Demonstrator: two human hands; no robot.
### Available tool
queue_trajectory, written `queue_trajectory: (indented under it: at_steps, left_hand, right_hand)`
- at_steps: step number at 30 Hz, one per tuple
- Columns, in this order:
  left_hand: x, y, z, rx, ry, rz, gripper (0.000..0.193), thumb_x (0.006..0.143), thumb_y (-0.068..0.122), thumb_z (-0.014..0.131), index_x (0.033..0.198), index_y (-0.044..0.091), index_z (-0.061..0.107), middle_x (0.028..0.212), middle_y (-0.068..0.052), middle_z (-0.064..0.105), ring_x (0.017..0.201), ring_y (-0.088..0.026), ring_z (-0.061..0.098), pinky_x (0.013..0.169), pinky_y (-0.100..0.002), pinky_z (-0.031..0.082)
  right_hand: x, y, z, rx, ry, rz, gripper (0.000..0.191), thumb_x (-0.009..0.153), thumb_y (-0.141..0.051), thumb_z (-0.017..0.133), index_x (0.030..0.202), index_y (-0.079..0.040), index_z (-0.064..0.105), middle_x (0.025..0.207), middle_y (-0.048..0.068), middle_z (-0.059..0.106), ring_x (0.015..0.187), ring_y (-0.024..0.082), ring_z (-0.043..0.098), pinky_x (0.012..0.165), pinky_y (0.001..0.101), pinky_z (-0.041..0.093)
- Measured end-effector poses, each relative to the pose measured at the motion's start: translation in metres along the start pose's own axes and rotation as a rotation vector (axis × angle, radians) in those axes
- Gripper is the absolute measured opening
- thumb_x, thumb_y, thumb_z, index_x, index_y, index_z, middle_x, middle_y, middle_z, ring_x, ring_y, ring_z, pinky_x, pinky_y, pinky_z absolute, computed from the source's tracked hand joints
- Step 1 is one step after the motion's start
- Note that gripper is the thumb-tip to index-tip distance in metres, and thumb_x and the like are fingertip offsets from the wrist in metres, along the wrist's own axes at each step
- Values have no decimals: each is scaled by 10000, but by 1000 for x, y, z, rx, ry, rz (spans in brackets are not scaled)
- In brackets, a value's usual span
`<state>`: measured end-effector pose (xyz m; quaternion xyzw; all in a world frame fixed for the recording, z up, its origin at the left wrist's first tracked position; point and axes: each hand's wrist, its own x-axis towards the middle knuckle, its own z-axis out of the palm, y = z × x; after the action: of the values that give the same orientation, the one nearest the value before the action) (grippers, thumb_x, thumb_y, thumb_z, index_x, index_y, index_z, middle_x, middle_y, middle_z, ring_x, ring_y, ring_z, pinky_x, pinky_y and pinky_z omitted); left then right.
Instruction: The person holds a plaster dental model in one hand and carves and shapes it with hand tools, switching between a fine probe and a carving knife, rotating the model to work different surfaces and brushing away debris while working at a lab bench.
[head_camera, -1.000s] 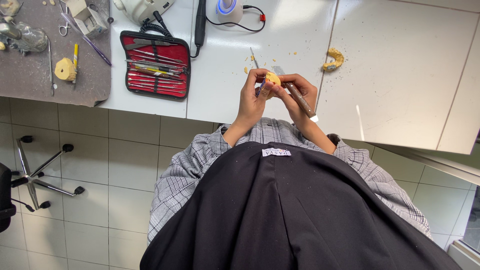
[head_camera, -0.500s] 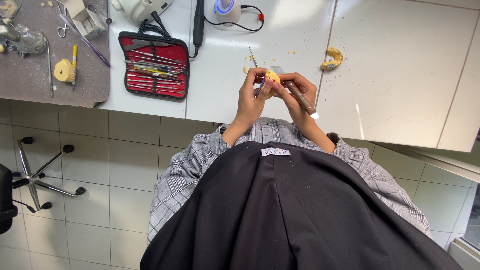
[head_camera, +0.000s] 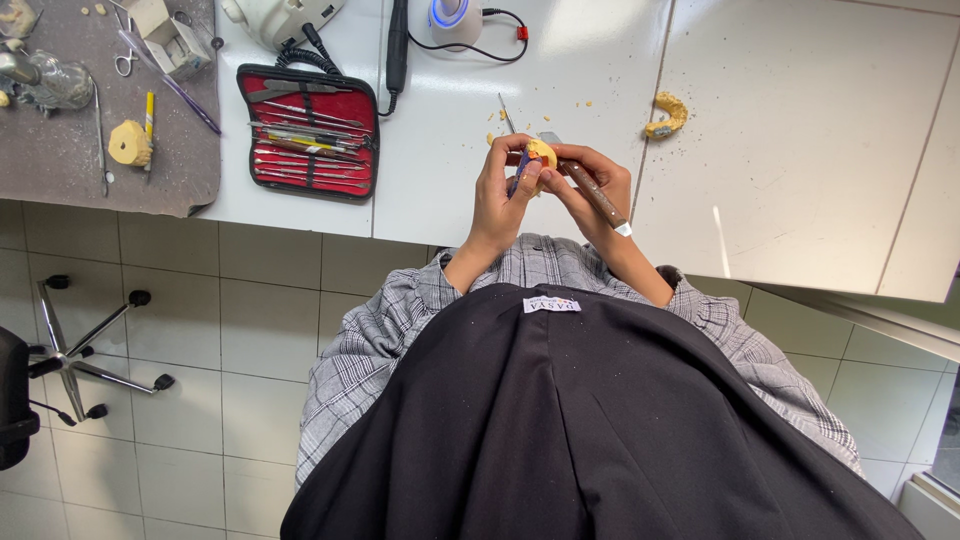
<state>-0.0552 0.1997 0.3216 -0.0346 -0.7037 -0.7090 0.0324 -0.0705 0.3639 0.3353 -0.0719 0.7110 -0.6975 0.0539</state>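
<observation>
Above the white worktop's (head_camera: 800, 150) front edge, left hand (head_camera: 503, 195) fingers grasp a small yellow cast (head_camera: 541, 152). Right hand (head_camera: 592, 185) is clenched around a brown-handled knife (head_camera: 592, 190), blade against the cast. Red tool case (head_camera: 310, 132) lies open to the left.

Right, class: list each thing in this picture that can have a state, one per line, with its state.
Left hand: gripping the yellow cast.
Right hand: gripping a brown-handled knife, its blade at the cast.
Tool case: open, flat, tools inside.
Second cast: lying loose on the bench.
Round block: resting on the grey mat.
Scissors: lying on the mat.
</observation>
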Motion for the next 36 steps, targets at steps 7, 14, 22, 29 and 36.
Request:
queue_trajectory:
  at_steps: [7, 14, 22, 29, 36]
  left_hand:
    - [0, 11, -2, 87, 38, 105, 342, 1033, 270, 710, 1255, 47, 574, 1252, -94, 576, 1140, -167, 637, 851, -272, 662]
    - [1, 20, -2, 108, 95, 75, 324, 961, 207, 765, 1191, 38, 612, 1098, -54, 633, 1014, -141, 629, 738, -254, 627]
    - [2, 21, 0, 114, 94, 57, 316, 966, 232, 769, 1174, 44, 623, 1074, -46, 625, 977, -118, 634, 717, -251, 621]
    - [1, 29, -1, 188, 103, 61, 295, 977, 267, 759, 1165, 55, 676, 1137, -51, 636, 948, -114, 665, 695, -229, 544]
    - [2, 26, -3, 200, 61, 113, 321, 1008, 281, 730, 1203, 35, 664, 1175, -74, 646, 996, -170, 674, 857, -298, 561]
  right_hand:
    - [4, 2, -2, 148, -78, 21, 314, 969, -40, 757, 1248, 67, 661, 1159, 169, 735, 1085, 231, 753, 930, 355, 684]
    - [2, 7, -1, 92, -99, 57, 326, 949, -12, 732, 1256, 66, 656, 1148, 175, 736, 1072, 233, 741, 921, 348, 669]
    - [1, 7, -2, 134, -84, 26, 310, 942, 21, 725, 1238, 82, 655, 1144, 181, 732, 1079, 231, 741, 937, 357, 672]
    - [2, 7, -2, 192, -100, 84, 326, 949, 16, 715, 1259, 85, 641, 1160, 181, 724, 1074, 223, 743, 932, 350, 678]
    - [2, 10, -2, 148, -99, 53, 294, 963, 23, 721, 1238, 95, 643, 1133, 188, 727, 1065, 222, 738, 933, 357, 675]
